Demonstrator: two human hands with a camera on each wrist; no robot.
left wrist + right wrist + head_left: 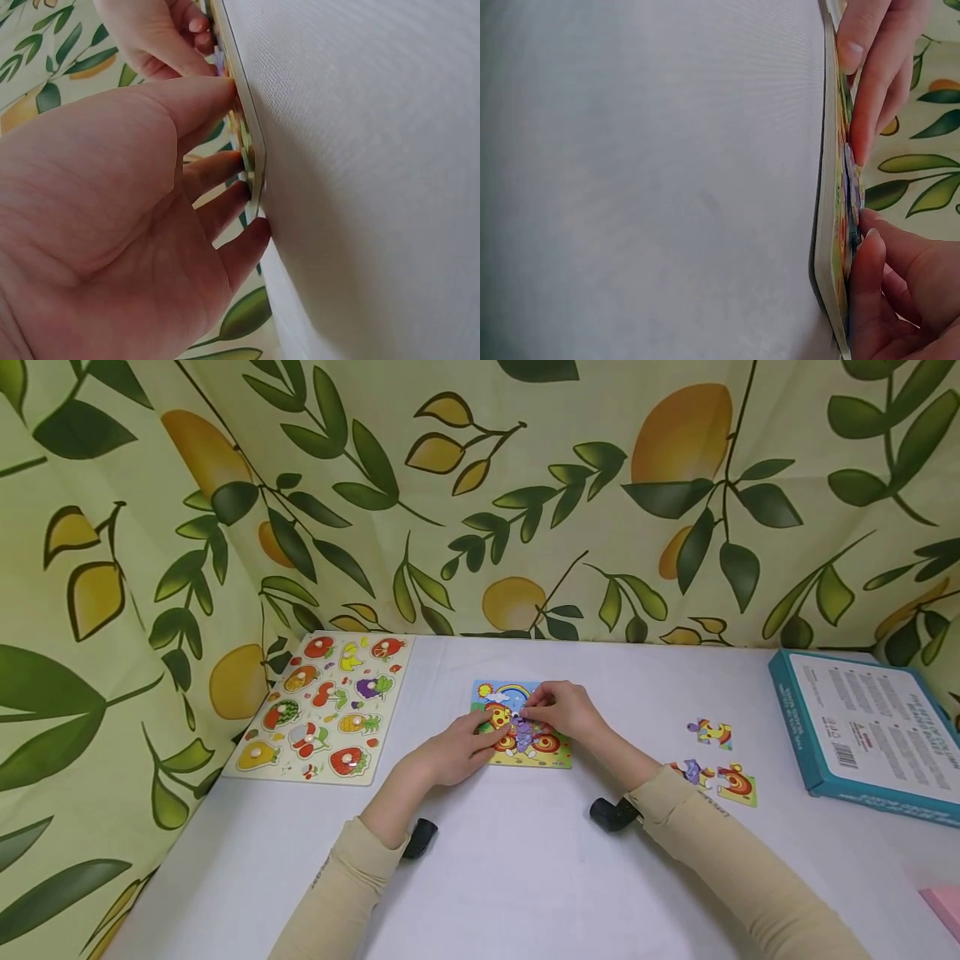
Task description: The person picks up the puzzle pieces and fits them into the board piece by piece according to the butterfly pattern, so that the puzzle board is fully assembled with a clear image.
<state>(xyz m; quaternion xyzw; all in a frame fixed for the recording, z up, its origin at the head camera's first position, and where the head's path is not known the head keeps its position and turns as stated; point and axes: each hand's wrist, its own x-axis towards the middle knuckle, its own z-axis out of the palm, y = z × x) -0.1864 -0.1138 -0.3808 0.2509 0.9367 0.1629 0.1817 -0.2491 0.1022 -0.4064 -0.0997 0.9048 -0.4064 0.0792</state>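
Note:
A small square jigsaw puzzle board (551,760), printed with a rainbow, a sun and a butterfly picture, lies flat on the table. My left hand (457,752) rests on its left side, fingers and thumb extended over the picture and the edge. From the right, my right hand (566,710) pinches a puzzle piece (856,193) between thumb and index finger, low over the middle of the board. The fingers partly hide this piece. Away to the right lie loose puzzle pieces (712,733), among them an orange and green one (737,785); the right sleeve partly covers another.
On the left lies a fruit peg board (375,703) with several knobbed pieces. A teal and white box (862,727) occupies the right side, with a pink object (941,906) at the right edge. A patterned curtain (480,527) hangs behind the white table (487,868).

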